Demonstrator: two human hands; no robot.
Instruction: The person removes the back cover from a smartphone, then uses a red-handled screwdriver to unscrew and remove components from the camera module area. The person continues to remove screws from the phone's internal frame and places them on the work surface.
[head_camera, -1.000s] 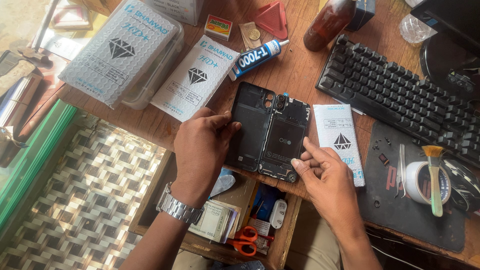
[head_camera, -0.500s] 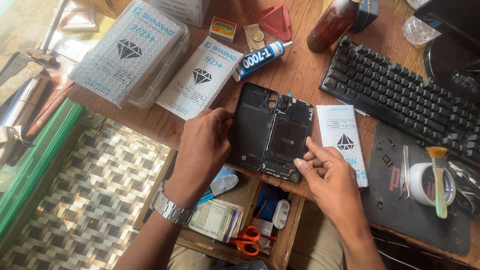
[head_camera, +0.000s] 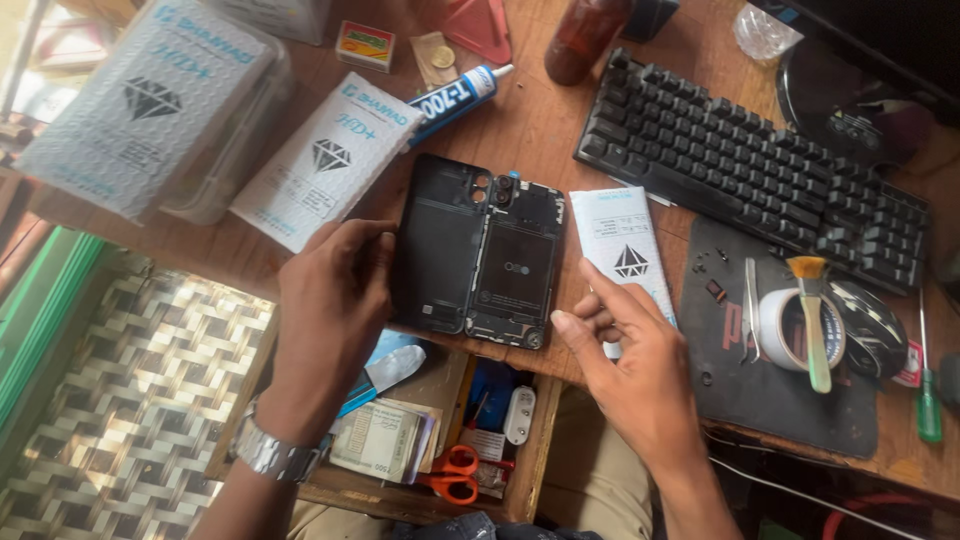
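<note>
Lying face down near the front edge of the wooden desk (head_camera: 530, 120), the opened phone (head_camera: 478, 250) shows its dark inside, with the back cover folded out to the left of the body. The left hand (head_camera: 332, 310) rests on the left side of this cover; its fingers are bent and the fingertips press on the cover edge, but I cannot tell if they really grip it. The right hand (head_camera: 630, 365) is just beside the lower right corner of the phone, half open, with the fingers loosely curled and nothing inside; the thumb points toward the phone corner. A metal wristwatch (head_camera: 272, 455) is on the left wrist.

To the right of the phone lies a white packet (head_camera: 622, 245), partly under the right fingers. A black keyboard (head_camera: 750, 160) stands behind it. On a dark mat (head_camera: 740, 400) are a roll of tape (head_camera: 790, 330) and a small brush (head_camera: 812, 320). A glue tube (head_camera: 455, 98) and two white flat boxes (head_camera: 330, 155) lie behind the phone. Below the desk edge, an open drawer (head_camera: 440, 430) holds orange scissors (head_camera: 452, 472).
</note>
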